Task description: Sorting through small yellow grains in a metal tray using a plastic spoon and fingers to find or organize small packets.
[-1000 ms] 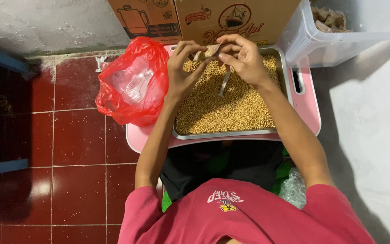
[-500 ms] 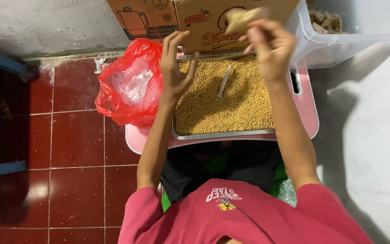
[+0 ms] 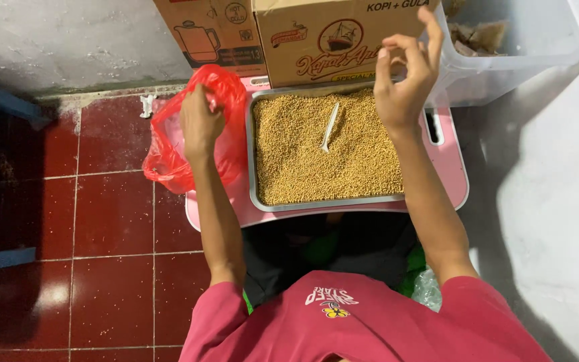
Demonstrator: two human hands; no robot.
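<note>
The left hand [image 3: 200, 121] reaches into the red plastic bag [image 3: 175, 144] beside the metal tray [image 3: 252, 167] of yellow grains [image 3: 316, 161], its grip on the bag's rim, I think. The right hand [image 3: 403, 80] hangs above the tray, fingers loose and holding nothing. The tray sits on a small pink surface [image 3: 447, 177]; a careless elbow could tip it and spill grains on the red tile floor [image 3: 108, 214].

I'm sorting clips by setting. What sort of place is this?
Probably a home or a small back room, with work done low over the floor. Red floor tiles, cardboard boxes against a rough wall, and a metal tray of grain on a small pink table suggest informal food sorting.
</note>
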